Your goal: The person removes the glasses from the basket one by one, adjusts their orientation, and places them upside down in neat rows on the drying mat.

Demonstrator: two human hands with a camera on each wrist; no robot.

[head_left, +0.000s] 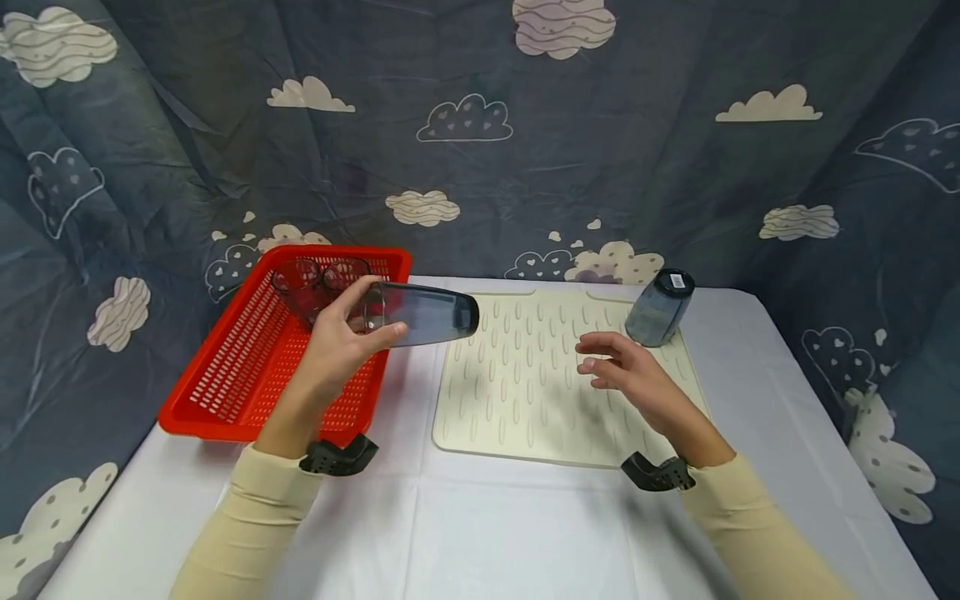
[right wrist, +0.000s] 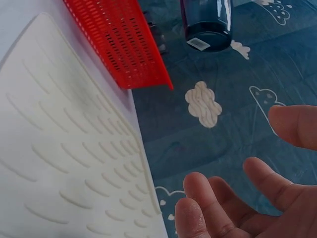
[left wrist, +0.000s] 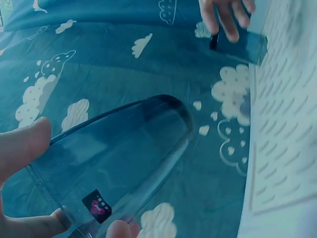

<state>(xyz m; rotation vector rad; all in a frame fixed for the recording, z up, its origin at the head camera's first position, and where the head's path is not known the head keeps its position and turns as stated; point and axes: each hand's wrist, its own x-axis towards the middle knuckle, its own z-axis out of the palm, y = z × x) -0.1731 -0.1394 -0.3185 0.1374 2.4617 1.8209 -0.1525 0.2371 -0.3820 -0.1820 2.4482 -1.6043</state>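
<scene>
My left hand point(head_left: 341, 337) grips a blue-tinted drinking glass point(head_left: 431, 315) near its rim, between thumb and fingers. The glass lies sideways in the air, its dark base pointing right toward the mat; a small dark label shows on it in the left wrist view. My right hand point(head_left: 626, 375) hovers over the cream ridged drying mat point(head_left: 510, 417), fingers loosely bent with nothing in them. Just beyond it, a second blue glass point(head_left: 660, 308) stands upside down at the mat's back right corner, a white sticker on its base.
At the left a red perforated plastic basket point(head_left: 225, 417) holds more clear glasses point(head_left: 300, 283), partly hidden by my left hand. A white cloth point(head_left: 517, 533) covers the table. Behind hangs a dark curtain point(head_left: 465, 67) with cloud prints.
</scene>
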